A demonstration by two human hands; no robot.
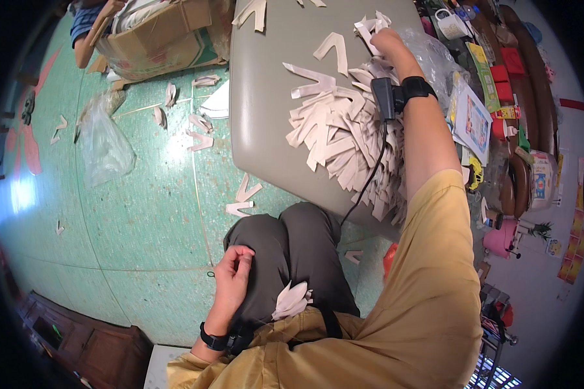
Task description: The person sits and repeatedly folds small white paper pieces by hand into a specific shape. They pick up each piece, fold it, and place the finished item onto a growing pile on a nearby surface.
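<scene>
My right hand reaches far out over the grey padded bench, its fingers at a small bunch of pale V-shaped fabric pieces; whether they grip any is hidden. Below that wrist lies a large heap of similar V-shaped pieces. One V-shaped piece lies apart, left of my right hand. My left hand rests by my left knee, fingers curled and thumb against the forefinger; I cannot tell if anything is between them. Several folded pale pieces lie in my lap.
An open cardboard box stands at the upper left, beside another person's arm. A plastic bag and scattered fabric pieces lie on the green floor. Clear plastic, a white mug and papers are on the right.
</scene>
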